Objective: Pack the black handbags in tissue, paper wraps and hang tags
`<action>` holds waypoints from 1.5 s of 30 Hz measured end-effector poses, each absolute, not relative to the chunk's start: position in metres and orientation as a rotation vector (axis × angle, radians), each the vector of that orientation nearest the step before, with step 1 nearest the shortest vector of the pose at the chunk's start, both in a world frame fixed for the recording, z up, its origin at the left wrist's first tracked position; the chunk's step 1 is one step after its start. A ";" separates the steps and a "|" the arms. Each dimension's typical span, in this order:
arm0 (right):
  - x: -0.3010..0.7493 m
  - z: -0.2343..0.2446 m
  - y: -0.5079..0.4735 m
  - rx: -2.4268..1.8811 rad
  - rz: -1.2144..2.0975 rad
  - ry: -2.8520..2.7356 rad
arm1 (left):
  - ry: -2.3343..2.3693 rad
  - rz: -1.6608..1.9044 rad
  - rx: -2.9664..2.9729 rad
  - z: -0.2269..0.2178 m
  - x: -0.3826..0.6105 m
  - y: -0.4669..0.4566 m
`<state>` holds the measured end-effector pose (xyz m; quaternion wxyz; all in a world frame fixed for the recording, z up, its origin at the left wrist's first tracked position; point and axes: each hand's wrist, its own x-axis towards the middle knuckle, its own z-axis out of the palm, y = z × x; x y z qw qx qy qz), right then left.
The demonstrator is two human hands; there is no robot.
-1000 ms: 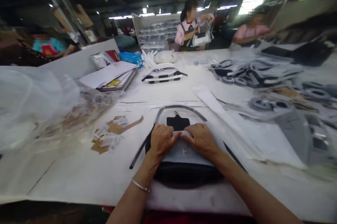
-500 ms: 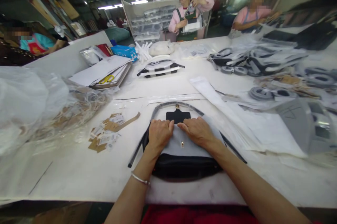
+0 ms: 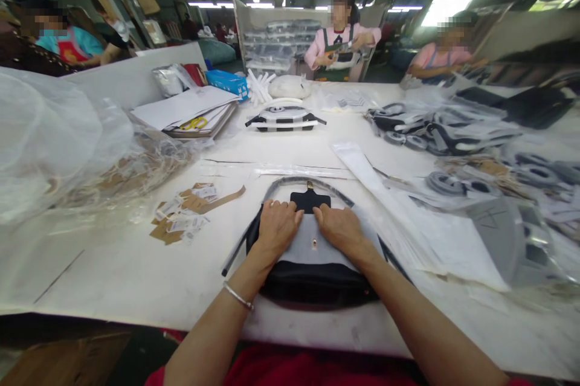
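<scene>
A black handbag (image 3: 321, 283) lies on the table in front of me, with a grey sheet (image 3: 333, 241) over its front and a small gold-coloured clasp piece (image 3: 314, 243) showing. My left hand (image 3: 278, 228) is closed on the bag's upper edge left of centre. On the right, my right hand (image 3: 341, 228) grips the same edge, fingers curled over and partly hidden. Between and beyond the hands a black tab (image 3: 310, 202) with a metal fitting sticks out. A wrapped handle (image 3: 290, 180) arches behind it.
Brown tags (image 3: 181, 217) lie to the left, near clear plastic bags (image 3: 54, 144). White sheets (image 3: 408, 223) and wrapped straps (image 3: 435, 126) cover the right side. Another wrapped bag (image 3: 285, 119) sits farther back. A co-worker (image 3: 342, 41) stands beyond the table holding something.
The camera view has levelled and shifted slightly. Both hands keep their hold on the bag's upper edge, with only slight movement. The co-worker across the table has lowered a raised hand.
</scene>
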<state>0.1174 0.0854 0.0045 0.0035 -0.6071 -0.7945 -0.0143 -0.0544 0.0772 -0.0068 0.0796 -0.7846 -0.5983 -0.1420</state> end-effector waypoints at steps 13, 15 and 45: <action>0.133 -0.017 0.101 -1.667 0.178 -2.016 | -1.764 -0.533 -2.368 -0.012 -0.055 0.078; 0.136 -0.017 0.101 -1.540 0.284 -1.889 | -1.773 -0.553 -2.369 -0.011 -0.055 0.078; 0.148 0.020 0.058 -0.654 0.385 -2.268 | -2.045 -1.005 -2.467 -0.007 -0.069 0.078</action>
